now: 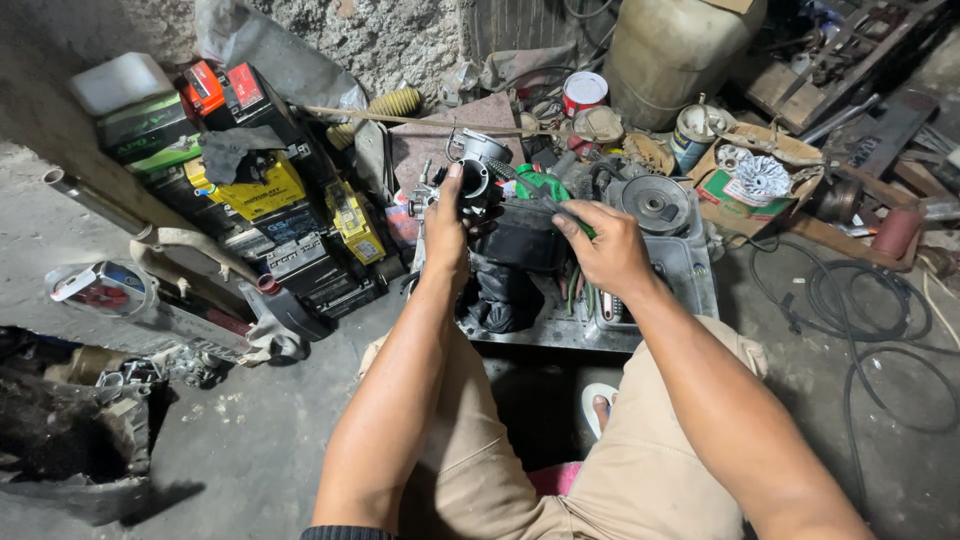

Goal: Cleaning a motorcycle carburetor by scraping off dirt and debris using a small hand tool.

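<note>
Head camera looks down on a metal tray (pixel 690 285) on the floor, with stacked batteries (pixel 270 215) at the left. Above the tray, the left hand (pixel 445 225) is clamped around a small carburetor (pixel 475 180). The right hand (pixel 610 245) pinches a green-handled tool (pixel 545 190) touching it.

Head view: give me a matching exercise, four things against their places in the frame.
Things:
1. left hand
2. right hand
3. stack of batteries
4. coiled black cable

Places:
A. on the floor at far right
B. holding a green-handled tool
C. piled against the wall at left
D. gripping a dark metal engine part

Pairs: 1-D, 2-B, 3-C, 4-A
</note>
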